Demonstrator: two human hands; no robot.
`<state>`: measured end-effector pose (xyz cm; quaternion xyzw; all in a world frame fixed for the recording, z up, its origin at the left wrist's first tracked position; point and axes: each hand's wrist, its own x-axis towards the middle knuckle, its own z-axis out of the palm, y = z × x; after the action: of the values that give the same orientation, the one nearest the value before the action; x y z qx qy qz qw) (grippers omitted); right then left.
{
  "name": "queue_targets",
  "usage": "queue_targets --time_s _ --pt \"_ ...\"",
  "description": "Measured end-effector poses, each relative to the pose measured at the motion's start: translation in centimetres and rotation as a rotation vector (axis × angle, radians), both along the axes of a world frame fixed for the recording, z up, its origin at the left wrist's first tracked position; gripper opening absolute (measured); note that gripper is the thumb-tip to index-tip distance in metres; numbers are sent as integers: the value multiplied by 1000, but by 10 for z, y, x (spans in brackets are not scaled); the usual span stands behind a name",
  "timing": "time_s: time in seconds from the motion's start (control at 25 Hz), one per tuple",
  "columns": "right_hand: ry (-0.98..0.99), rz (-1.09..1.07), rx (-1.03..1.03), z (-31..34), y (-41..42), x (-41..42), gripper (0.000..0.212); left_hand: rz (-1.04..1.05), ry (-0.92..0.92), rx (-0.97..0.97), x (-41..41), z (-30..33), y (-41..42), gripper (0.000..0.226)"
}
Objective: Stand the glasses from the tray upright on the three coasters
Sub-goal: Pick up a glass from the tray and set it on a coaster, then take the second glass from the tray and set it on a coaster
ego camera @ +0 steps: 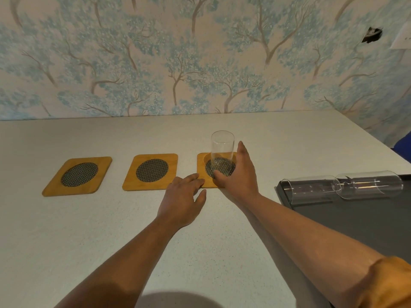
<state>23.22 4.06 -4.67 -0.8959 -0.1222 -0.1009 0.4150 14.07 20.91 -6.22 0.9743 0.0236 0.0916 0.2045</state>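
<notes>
The right hand (238, 172) has its fingers curled around the base of a clear, straight-sided glass (222, 152), thumb in front and the other fingers behind; whether they grip it firmly or only touch it cannot be told. The left hand (182, 201) lies flat, holding nothing, fingers loosely spread, their tips touching the near left corner of the rightmost coaster (203, 172), as if steadying it.

That glass stands on the woven disc at the centre of the rightmost coaster, long axis vertical. Which end is up is hard to tell through the clear wall.

To the left of that coaster lie the middle coaster (152, 171) and, further left, the leftmost coaster (77, 175), both bare. To its right, on a dark tray (355, 221), two more glasses (311, 188) (373, 184) lie on their sides, end to end, long axes running left to right.

Risks, as a judgement: a careless release or a knuckle brushing the wall could tip the tall, narrow glass. The lying glasses could roll if the tray is nudged.
</notes>
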Motion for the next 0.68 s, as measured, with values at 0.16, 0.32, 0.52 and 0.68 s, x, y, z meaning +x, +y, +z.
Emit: queue_targets --time_s 0.16,0.32,0.52,0.68 --pt "-96 71 22 21 -10 -34 104 -37 -81 39 -1 -1 2 41" --pt "-178 139 -16 52 -54 -67 80 -93 -213 121 -8 4 -4 14" --pt "-184 28 -354 75 -148 -81 65 -234 -262 66 -22 14 -45 16" --pt "-29 -142 -246 64 -208 -107 48 -391 -132 -184 -19 31 -127 53"
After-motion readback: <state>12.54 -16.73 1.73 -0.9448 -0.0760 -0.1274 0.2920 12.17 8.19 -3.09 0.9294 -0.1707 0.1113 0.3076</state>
